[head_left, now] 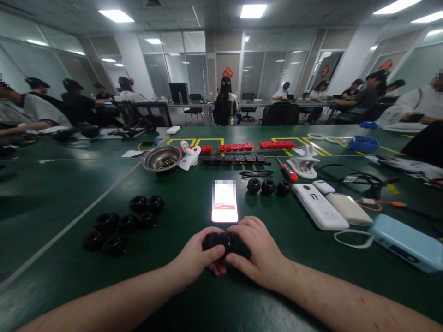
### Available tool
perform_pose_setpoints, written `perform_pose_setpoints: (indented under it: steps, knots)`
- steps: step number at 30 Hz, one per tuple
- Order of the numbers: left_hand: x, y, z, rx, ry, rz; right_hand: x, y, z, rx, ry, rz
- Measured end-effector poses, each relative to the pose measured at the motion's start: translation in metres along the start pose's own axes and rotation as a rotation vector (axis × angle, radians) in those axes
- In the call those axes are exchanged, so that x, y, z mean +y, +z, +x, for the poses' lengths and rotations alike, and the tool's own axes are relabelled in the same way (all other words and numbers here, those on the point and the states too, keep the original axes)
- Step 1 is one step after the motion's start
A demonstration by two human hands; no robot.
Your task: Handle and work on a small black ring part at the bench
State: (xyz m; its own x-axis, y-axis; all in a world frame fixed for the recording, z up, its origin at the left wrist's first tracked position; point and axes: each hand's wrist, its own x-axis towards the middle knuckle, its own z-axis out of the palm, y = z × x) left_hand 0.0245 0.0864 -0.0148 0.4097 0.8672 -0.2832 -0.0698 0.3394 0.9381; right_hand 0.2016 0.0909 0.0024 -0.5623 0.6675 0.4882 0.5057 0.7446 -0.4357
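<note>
My left hand is wrapped around a black ring-shaped part, its thumb lying across the front. From the other side my right hand curves in, with fingertips at the part's right edge and the thumb just below. Just beyond the hands lies a phone with a bright screen. Several similar black parts are grouped on the left of the green table. Three more black parts stand in a row right of the phone.
Farther back are a metal bowl with small brass-coloured pieces, a black rack, red trays and a screwdriver. To the right lie a white power bank, a light-blue device and cables. Other people sit around the room.
</note>
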Motion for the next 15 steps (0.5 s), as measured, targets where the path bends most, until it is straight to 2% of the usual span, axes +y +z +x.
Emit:
perform_pose_setpoints:
  steps: [7, 9, 13, 15]
  knots:
    - [-0.0014, -0.0003, 0.0015, 0.002, -0.013, -0.081, -0.0009, 0.0026, -0.0034, 0.023, -0.194, -0.123]
    - [-0.0018, 0.0002, 0.0006, 0.026, 0.001, -0.072, -0.0033, 0.0009, -0.0036, 0.029, -0.168, -0.089]
    - [0.0001, 0.0021, -0.0029, 0.038, 0.024, -0.023, -0.0064, -0.0027, -0.0024, 0.042, -0.022, 0.0]
    - [0.0015, 0.0029, -0.0039, 0.025, 0.019, 0.001, -0.0059, -0.0029, -0.0017, 0.026, -0.013, -0.013]
